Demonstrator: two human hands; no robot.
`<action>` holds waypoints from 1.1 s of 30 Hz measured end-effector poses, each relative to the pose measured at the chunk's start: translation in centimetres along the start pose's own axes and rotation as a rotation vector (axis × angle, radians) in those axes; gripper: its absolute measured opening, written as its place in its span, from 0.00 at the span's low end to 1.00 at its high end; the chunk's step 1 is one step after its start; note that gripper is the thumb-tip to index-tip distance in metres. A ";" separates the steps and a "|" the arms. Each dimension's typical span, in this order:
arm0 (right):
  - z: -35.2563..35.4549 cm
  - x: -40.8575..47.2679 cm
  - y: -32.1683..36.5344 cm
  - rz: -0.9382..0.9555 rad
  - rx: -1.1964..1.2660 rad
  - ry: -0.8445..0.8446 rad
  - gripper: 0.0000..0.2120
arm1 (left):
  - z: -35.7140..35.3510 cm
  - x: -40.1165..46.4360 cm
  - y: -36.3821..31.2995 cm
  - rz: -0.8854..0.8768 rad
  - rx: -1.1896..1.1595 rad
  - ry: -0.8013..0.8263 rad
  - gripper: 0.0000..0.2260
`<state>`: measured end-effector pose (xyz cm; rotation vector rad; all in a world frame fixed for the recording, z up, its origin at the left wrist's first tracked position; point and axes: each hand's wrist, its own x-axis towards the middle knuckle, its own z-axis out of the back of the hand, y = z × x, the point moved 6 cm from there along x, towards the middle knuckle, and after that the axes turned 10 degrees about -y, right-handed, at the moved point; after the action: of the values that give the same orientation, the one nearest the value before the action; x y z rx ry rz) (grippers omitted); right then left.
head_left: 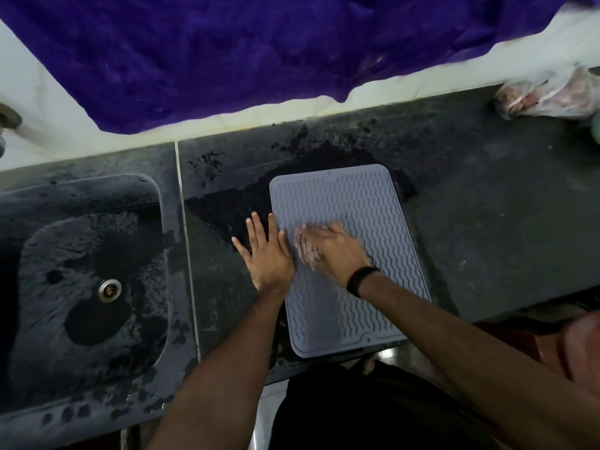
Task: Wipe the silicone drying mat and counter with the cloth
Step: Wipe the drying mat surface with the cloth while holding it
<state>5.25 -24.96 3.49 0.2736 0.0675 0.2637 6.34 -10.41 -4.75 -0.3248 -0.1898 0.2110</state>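
At the near edge of the counter (487, 222), we see the silicone drying mat (350, 261) lying flat, its closest corner overhanging the front lip slightly. On its middle our right hand (331, 248) presses a pale cloth (306, 251) down onto the wavy ribs; the fingers lie over the cloth, but motion blur hides whether they curl round it or merely press flat. Just beside it, our left hand (266, 251) rests with fingers spread and straight, straddling the mat's left edge and the dark stone, apparently steadying the mat. Farther back, a wet dark patch (292, 177) spreads on the counter around the mat's far corners, with droplets beyond it. To the left lies the sink (81, 271), also spotted with water. Against the wall hangs a purple fabric (259, 53), and a crumpled plastic bag (548, 95) sits at the far right. We judge the task to be at an early-to-middle stage: mat wiping is under way, while the wet counter remains untouched.
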 end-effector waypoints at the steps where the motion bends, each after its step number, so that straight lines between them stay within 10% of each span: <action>1: 0.1 1.3 0.4 -0.013 0.014 -0.023 0.28 | -0.1 0.0 0.0 -0.002 0.007 0.003 0.23; 33: -0.6 -3.8 -7.2 0.115 0.096 0.090 0.30 | 1.4 1.5 -3.8 -0.189 0.271 0.224 0.29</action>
<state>3.36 -32.46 1.08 0.3621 0.1537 0.3871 8.15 -13.15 -1.92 -0.0582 0.0304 0.0118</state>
